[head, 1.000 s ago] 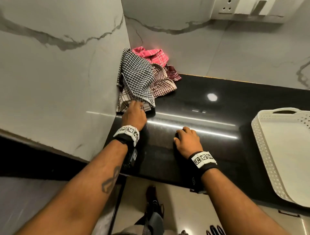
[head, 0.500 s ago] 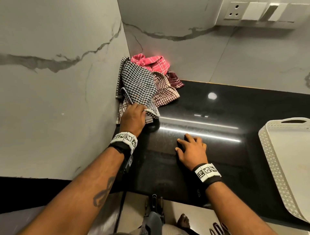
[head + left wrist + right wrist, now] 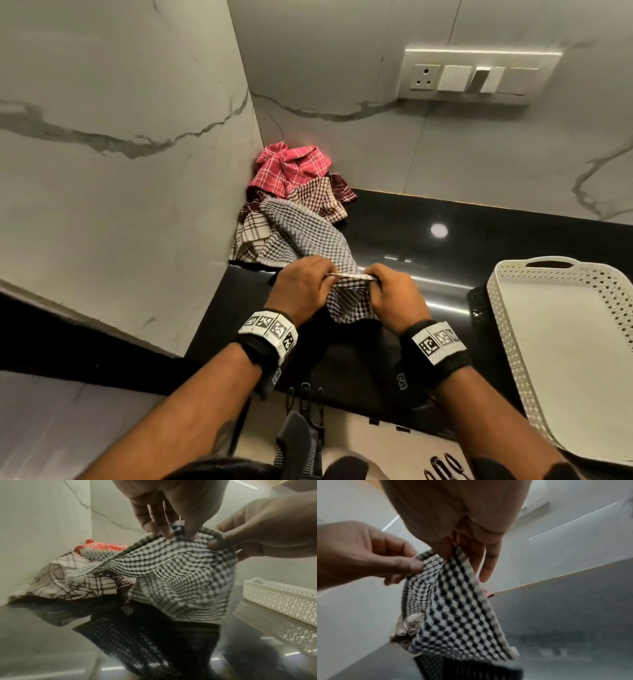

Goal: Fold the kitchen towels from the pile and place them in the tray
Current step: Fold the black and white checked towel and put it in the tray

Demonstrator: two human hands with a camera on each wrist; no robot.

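Note:
A black-and-white checked towel (image 3: 310,236) trails from the pile toward me, and both hands hold its near edge just above the black counter (image 3: 445,212). My left hand (image 3: 325,278) pinches the hem; my right hand (image 3: 371,280) pinches it right beside. Below the pinch, part of the cloth hangs down to the counter. In the left wrist view, my left hand (image 3: 171,532) grips the hem of the towel (image 3: 180,577). The right wrist view shows my right hand (image 3: 452,551) pinching the towel (image 3: 457,608). The white perforated tray (image 3: 507,342) sits at the right.
The pile lies in the wall corner: a pink checked towel (image 3: 287,164), a brown checked one (image 3: 320,200), and a white one with brown lines (image 3: 250,234). A marble wall stands close on the left. A socket panel (image 3: 479,77) is on the back wall.
My left hand has pulled the black-and-white towel off the pile toward me. My right hand has left the counter and taken hold of the same edge.

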